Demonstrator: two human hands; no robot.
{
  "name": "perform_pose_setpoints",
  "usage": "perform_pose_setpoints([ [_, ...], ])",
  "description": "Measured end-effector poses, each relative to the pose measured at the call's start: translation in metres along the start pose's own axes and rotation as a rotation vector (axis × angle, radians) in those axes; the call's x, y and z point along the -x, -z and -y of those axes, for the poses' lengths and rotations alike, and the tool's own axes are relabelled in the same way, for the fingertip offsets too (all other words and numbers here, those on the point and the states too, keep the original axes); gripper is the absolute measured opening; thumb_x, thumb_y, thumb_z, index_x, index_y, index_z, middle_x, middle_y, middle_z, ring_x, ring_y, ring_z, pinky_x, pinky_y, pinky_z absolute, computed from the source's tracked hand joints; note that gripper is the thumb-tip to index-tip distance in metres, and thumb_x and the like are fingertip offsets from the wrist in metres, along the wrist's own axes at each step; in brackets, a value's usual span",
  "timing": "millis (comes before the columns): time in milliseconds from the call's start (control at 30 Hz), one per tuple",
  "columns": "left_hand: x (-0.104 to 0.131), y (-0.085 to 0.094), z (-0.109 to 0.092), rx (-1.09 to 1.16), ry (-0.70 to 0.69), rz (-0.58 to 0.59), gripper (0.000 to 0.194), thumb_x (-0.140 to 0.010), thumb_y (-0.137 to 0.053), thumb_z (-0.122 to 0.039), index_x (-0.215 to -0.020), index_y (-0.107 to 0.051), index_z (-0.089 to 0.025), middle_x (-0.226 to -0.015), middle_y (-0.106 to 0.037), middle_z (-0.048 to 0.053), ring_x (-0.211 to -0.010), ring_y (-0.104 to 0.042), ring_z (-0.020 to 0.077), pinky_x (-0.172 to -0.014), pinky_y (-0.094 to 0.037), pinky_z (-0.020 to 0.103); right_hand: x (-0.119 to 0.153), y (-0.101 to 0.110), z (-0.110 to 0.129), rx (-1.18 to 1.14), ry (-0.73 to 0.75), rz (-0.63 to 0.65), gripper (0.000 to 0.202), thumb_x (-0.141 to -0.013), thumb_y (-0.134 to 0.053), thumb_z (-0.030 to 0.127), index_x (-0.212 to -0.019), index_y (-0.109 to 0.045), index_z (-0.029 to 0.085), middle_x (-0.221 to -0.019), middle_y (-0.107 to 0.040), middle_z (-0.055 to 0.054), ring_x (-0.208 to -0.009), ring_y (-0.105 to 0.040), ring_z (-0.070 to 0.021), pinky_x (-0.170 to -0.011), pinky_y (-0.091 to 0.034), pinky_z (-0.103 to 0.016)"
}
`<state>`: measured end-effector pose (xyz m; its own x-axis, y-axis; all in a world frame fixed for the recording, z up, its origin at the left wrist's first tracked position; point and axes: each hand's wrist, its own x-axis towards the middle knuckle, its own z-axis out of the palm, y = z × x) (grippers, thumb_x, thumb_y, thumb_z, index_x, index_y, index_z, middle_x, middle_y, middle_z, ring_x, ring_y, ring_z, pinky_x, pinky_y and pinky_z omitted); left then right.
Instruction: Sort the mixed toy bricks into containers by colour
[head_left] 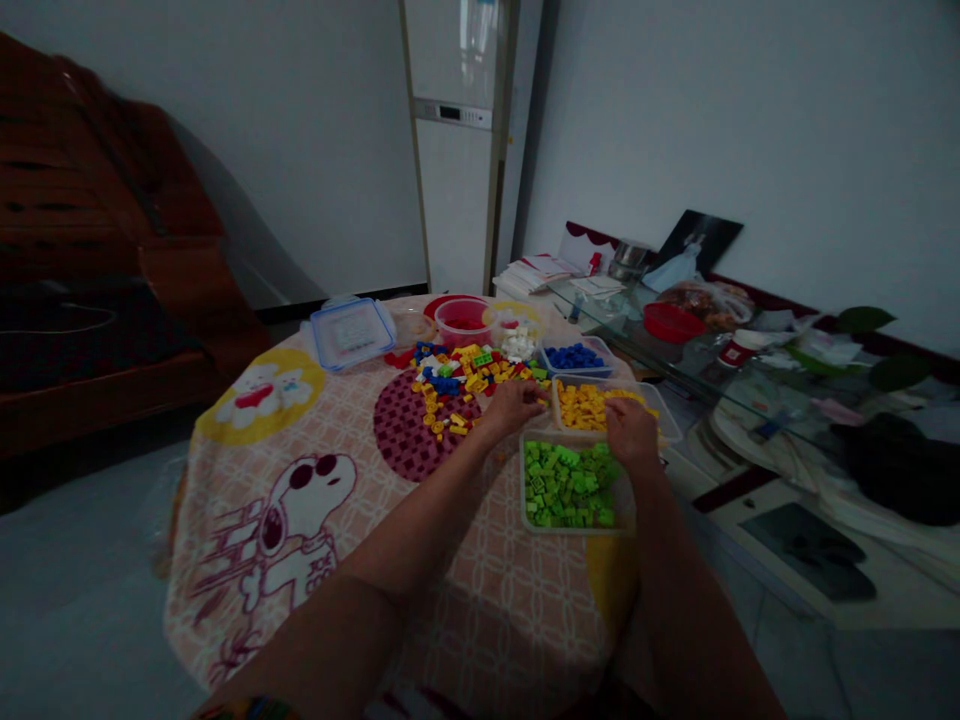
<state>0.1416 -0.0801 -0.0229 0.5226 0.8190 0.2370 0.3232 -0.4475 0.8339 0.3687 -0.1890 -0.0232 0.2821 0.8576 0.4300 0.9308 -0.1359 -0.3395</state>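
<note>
– What could go wrong here?
– The yellow bricks lie between both hands' fingers, and the green bricks sit just nearer the body than the right fingers; a loose pinch or a dragging wrist might mix the colours
– And the pose?
– The left hand reaches forward, fingers curled narrow, the mixed bricks just beyond them; the right hand bends inward, fingers bunched; whether either holds a brick, I cannot tell

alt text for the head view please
A person's left hand is beside a pile of mixed bricks, the right hand at a tub of yellow bricks. Green bricks and blue bricks sit in neighbouring tubs on a patterned tablecloth.
</note>
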Motion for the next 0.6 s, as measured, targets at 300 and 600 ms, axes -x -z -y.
perform_pose_setpoints([
  [300, 0.007, -0.014, 0.018, 0.304, 0.136, 0.037, 0.025, -0.071, -0.068, -0.017, -0.093, -0.081, -0.012, -0.07, -0.07, 0.0, -0.062, -0.058, 0.0107, -0.061, -0.043, 0.021, 0.001, 0.005, -0.01, -0.122, 0.009, -0.058, 0.024, -0.082, -0.051, 0.027, -0.077, -0.074, 0.021, -0.087, -0.076, -0.012, -0.089, -0.066, -0.0261, -0.088, -0.052, -0.039],
  [600, 0.007, -0.003, 0.021, 0.398, 0.202, 0.005, 0.02, -0.068, -0.068, -0.016, -0.085, -0.079, -0.011, -0.06, -0.065, -0.003, -0.054, -0.054, 0.0089, -0.056, -0.042, 0.02, 0.0, -0.001, -0.004, -0.119, 0.007, -0.04, 0.027, -0.085, -0.05, 0.028, -0.071, -0.072, 0.021, -0.088, -0.076, -0.013, -0.086, -0.068, -0.0257, -0.09, -0.053, -0.041],
])
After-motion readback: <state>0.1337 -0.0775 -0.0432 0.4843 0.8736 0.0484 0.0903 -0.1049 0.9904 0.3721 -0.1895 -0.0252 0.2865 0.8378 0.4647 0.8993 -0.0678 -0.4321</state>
